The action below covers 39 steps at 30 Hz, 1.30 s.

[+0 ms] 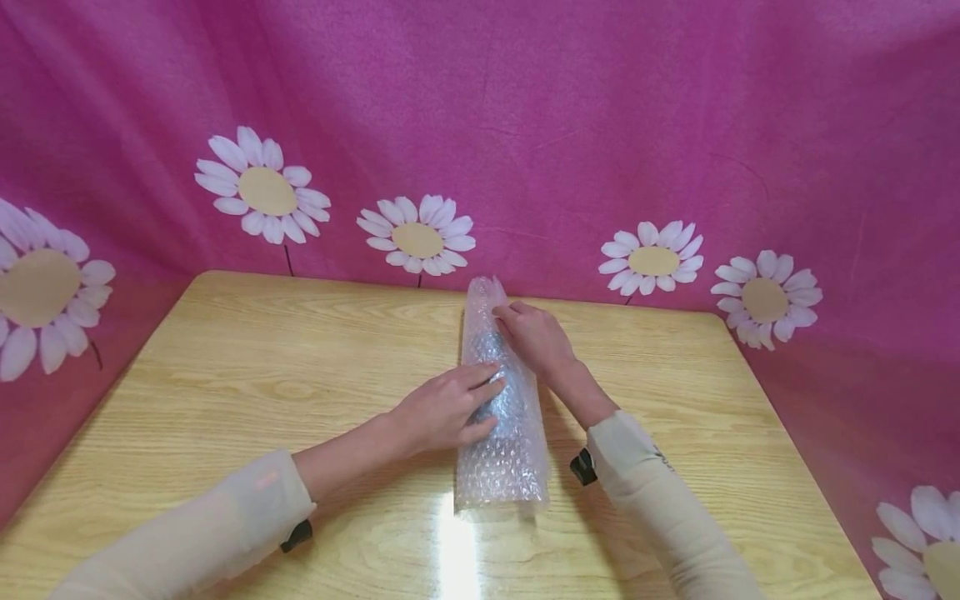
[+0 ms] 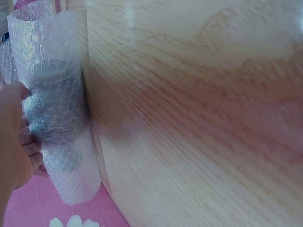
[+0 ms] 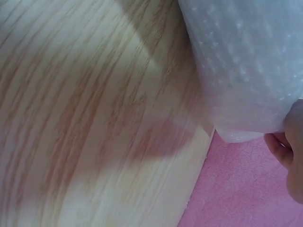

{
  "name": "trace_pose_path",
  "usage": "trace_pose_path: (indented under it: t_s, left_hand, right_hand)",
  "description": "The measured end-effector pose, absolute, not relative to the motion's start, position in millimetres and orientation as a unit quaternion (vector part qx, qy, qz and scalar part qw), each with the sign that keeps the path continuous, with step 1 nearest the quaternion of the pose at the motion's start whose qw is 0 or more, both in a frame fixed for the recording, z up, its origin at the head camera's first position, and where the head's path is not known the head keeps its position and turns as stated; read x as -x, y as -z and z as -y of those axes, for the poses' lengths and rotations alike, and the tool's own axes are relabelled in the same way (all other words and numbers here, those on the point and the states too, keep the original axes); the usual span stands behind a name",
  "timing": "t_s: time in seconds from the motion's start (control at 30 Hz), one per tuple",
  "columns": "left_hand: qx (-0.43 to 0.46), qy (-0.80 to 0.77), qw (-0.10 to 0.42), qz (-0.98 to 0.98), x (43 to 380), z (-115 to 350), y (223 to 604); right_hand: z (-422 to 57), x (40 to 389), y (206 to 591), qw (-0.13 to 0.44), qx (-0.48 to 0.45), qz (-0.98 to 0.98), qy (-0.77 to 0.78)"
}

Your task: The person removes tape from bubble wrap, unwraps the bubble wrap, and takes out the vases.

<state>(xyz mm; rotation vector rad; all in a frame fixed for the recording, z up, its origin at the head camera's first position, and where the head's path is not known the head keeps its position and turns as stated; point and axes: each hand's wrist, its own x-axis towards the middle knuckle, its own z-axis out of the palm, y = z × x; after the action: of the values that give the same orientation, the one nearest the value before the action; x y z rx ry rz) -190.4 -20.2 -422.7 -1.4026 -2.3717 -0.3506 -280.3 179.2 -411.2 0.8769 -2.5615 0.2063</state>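
Note:
A roll of bubble wrap (image 1: 501,475) lies lengthwise on the table, its far end near the back edge. Through its layers shows a dark bluish-grey object (image 2: 56,106), longish in outline; its kind is blurred by the bubbles. My left hand (image 1: 448,407) rests on the middle of the roll, fingers spread and only slightly bent across it. Towards the far end, my right hand (image 1: 536,337) pinches the wrap's edge between thumb and fingers. In the right wrist view, that hand (image 3: 292,153) is partly cut off by the frame.
The wooden table (image 1: 300,358) has rounded back corners. A pink cloth (image 1: 540,142) printed with white daisies hangs behind it and at both sides. Glare lies on the tabletop in front of the roll. Dark straps or mounts show under both sleeves.

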Motion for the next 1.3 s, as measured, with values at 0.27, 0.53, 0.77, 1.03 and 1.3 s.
trace_pose_path:
  t_s: [0.27, 0.53, 0.77, 1.03, 1.3]
  left_hand:
    - [0.496, 0.136, 0.178, 0.839, 192.3, 20.0, 424.9]
    - [0.498, 0.133, 0.182, 0.837, 192.3, 20.1, 423.6]
    - [0.497, 0.130, 0.178, 0.839, 191.6, 20.0, 422.6]
    - [0.492, 0.122, 0.172, 0.845, 190.6, 20.7, 422.6]
    - [0.491, 0.129, 0.163, 0.846, 189.7, 21.2, 421.2]
  right_hand:
    - [-176.4, 280.9, 406.8, 0.193, -0.315, 0.928, -0.037]
    - [-176.0, 280.6, 407.4, 0.214, -0.316, 0.924, -0.022]
    - [-175.9, 280.4, 408.8, 0.238, -0.320, 0.917, -0.025]
    - [-175.4, 281.7, 411.0, 0.241, -0.315, 0.918, -0.028]
    - [-182.6, 283.0, 412.7, 0.227, -0.290, 0.928, -0.053]
